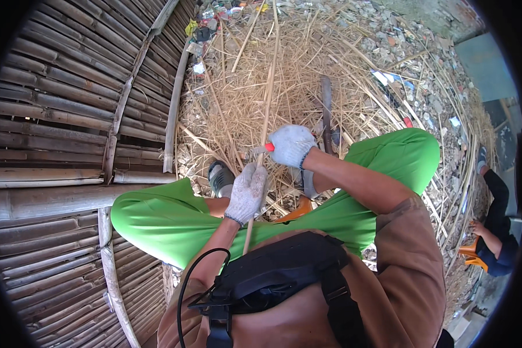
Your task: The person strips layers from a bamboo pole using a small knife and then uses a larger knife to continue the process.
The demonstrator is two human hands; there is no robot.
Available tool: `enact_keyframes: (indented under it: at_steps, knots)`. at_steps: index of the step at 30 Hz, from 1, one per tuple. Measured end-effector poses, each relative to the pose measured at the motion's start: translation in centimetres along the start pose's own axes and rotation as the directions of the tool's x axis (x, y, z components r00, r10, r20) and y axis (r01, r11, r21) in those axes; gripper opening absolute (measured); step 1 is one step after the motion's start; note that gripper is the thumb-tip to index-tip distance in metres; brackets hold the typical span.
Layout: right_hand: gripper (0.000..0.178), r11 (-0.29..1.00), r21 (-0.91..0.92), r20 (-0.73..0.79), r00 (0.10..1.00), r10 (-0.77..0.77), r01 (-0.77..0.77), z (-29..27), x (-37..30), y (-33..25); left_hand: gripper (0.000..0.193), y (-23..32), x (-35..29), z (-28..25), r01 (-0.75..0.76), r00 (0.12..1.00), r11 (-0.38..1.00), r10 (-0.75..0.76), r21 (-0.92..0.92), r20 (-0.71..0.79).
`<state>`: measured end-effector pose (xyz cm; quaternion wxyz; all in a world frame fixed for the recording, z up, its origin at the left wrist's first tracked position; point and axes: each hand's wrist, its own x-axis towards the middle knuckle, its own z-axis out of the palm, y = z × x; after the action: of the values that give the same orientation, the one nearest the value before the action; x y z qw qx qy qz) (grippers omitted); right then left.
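My left hand [248,192], in a pale knitted glove, is closed round a long, thin bamboo strip [269,95]. The strip passes over my lap and stretches far out ahead across the ground. Just beyond that hand, my right hand [293,146], gloved as well, grips a knife [270,147] by its red handle. Its short blade [254,152] points left and lies across the strip, apparently touching it. The fingers of my right hand are partly hidden by the glove's back.
Bamboo shavings [296,69] and rubble cover the ground ahead. A dark, long flat piece [327,107] lies beyond my right hand. On the left stands a bamboo slat wall [69,110]. Part of an orange stool [298,210] shows beneath me. Another person [493,232] sits at far right.
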<state>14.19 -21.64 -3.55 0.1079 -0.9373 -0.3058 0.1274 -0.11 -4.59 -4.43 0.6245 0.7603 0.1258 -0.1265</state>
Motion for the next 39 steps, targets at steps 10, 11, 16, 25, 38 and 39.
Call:
enact_keyframes:
  at_steps: [10, 11, 16, 25, 38, 39]
  knots:
    - [0.032, 0.955, 0.045, -0.030, 0.955, 0.294, -0.292, -5.5, 1.2, 3.0, 0.020, 0.0, -1.9, -0.2, -0.155, 0.965, 0.969, 0.191, -0.193, 0.179]
    - [0.033, 0.938, 0.055, -0.073, 0.935, 0.346, -0.343, -6.2, 1.4, 6.0, 0.013, 0.5, -2.8, 0.3, -0.203, 0.959, 0.979, 0.201, -0.011, 0.198]
    - [0.035, 0.880, 0.075, -0.209, 0.856, 0.473, -0.468, -10.1, 1.8, 13.1, 0.014, 4.6, -7.6, -0.5, -0.278, 0.950, 0.883, 0.193, 0.379, 0.247]
    - [0.042, 0.746, 0.122, -0.420, 0.647, 0.636, -0.655, -20.3, 1.7, 24.6, 0.038, 2.9, -13.1, -7.0, -0.228, 0.964, 0.830, 0.119, 0.509, 0.238]
    - [0.057, 0.676, 0.325, -0.442, 0.525, 0.727, -0.661, -18.5, -1.4, 29.1, 0.037, 3.5, -9.4, -4.3, -0.042, 0.974, 0.996, 0.023, 0.082, 0.227]
    - [0.058, 0.690, 0.331, -0.440, 0.542, 0.716, -0.644, -18.1, -1.6, 29.0, 0.037, 3.7, -9.4, -4.3, -0.027, 0.973, 0.998, 0.014, 0.051, 0.231]
